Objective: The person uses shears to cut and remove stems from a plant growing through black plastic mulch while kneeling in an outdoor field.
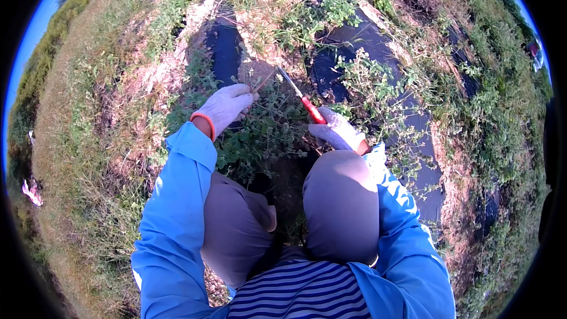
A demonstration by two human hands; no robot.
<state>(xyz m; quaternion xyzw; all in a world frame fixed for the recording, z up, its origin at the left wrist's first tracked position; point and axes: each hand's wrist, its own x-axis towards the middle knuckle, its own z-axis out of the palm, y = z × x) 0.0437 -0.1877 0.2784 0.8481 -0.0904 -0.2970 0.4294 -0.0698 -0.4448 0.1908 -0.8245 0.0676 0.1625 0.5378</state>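
Observation:
My left hand (229, 103), in a whitish knit glove with an orange cuff, pinches thin plant stems (264, 80) between thumb and fingers. A tool with red handles and a narrow metal blade (291, 80) is held in my gloved right hand (334, 128). Its tip lies up and to the right of my left hand, close to the upper end of the stems. Whether the blades are apart is too small to tell. Below and between my hands grows a leafy green plant (266, 135), partly in the shade of my body.
My bent knees (341, 204) are close below the hands. Strips of black plastic mulch (223, 48) run through weeds and straw-coloured dry ground. A bushy plant (367, 79) stands right of the tool. A person (536, 55) is partly visible at the far right rim.

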